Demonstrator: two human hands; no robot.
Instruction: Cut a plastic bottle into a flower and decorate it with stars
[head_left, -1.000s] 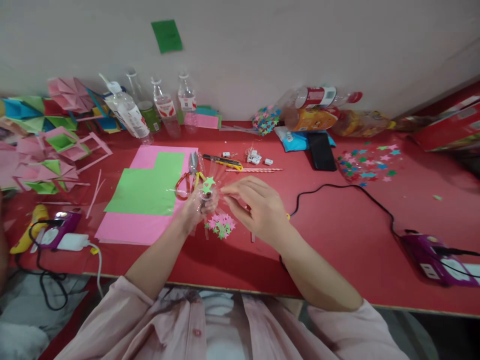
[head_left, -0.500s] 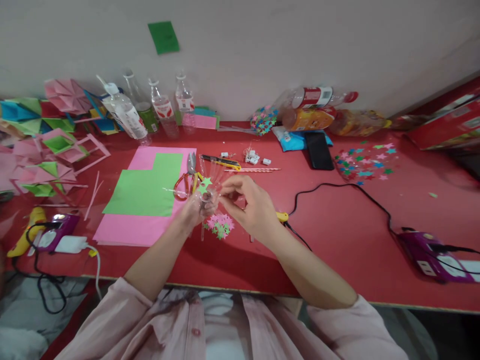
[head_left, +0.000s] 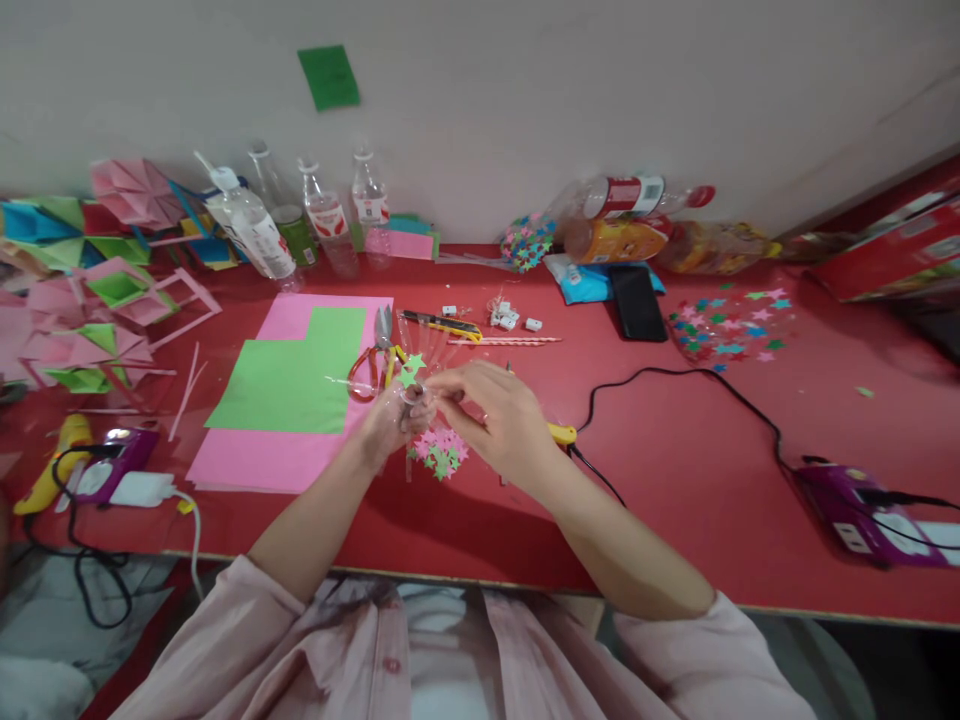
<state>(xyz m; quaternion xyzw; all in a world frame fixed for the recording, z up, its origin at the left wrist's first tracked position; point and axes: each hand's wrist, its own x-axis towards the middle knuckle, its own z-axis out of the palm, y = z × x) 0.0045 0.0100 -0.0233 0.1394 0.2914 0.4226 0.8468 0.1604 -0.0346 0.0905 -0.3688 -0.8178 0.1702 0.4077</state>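
Note:
My left hand (head_left: 391, 418) is closed round the neck of a clear plastic piece (head_left: 414, 394) cut into strips that spread outward. Green paper stars (head_left: 411, 370) sit on one of its strips. Fingers of my right hand (head_left: 499, 415) pinch at the same piece near its neck, and whatever lies between their tips is too small to make out. Below the hands is a pile of pink and green paper stars (head_left: 441, 452). Scissors (head_left: 373, 365) with red and yellow handles lie just behind my left hand.
Green paper (head_left: 289, 385) lies on pink sheets at left. Behind the hands are a yellow cutter (head_left: 457, 328) and small white lights (head_left: 504, 315). A yellow-handled tool (head_left: 562, 434) with a black cord, a phone (head_left: 637, 302) and bottles (head_left: 371, 205) are also on the red table.
My right hand has moved slightly left and down, its fingertips now closer to the neck of the clear piece. My left hand keeps its hold.

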